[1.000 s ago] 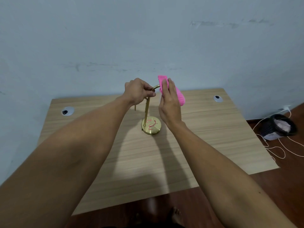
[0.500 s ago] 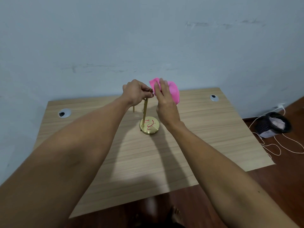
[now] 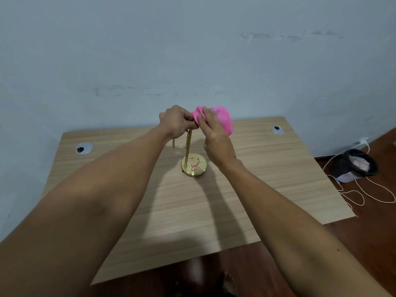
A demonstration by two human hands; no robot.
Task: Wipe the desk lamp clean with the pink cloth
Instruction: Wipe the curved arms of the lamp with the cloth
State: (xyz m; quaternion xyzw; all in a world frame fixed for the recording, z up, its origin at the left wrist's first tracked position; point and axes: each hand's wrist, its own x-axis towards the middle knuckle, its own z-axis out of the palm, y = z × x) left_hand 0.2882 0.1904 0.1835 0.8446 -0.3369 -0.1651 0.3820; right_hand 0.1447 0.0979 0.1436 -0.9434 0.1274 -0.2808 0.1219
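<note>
A brass desk lamp [image 3: 194,166] stands mid-surface [image 3: 267,168]. The left hand [image 3: 177,123] grips its curved top; the right hand [image 3: 211,127] presses the pink cloth [image 3: 224,121] there. Red marks on the base suggest wiping remains unfinished.

Desk lamp [image 3: 194,167] glossy brass-look metal; pink cloth [image 3: 225,118] soft, matt; table [image 3: 267,168] matt wood-grain laminate.
</note>
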